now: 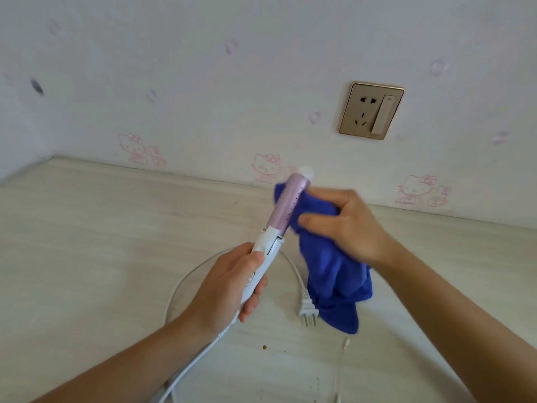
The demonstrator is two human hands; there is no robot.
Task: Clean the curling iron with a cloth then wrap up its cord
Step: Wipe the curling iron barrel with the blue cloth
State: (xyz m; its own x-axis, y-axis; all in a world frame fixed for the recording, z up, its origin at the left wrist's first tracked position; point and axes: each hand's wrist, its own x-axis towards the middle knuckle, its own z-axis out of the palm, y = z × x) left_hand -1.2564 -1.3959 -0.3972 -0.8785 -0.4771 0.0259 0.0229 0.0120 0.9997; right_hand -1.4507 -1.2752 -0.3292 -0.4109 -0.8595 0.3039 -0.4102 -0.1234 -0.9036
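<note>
The left hand (229, 286) is wrapped around the white handle of the iron (279, 225), holding it tilted up and to the right above the table (87, 228). The right hand (348, 225) clutches a blue cloth (328, 266) and presses it against the right side of the pink barrel; the rest of the cloth hangs down toward the tabletop. The cord (189, 370) runs from the handle's base down past the left wrist, and a loop of it lies on the table, ending in a plug (308, 309) just beside the cloth's lower edge. A socket (370, 110) sits on the wall (203, 68) behind, unused.
</note>
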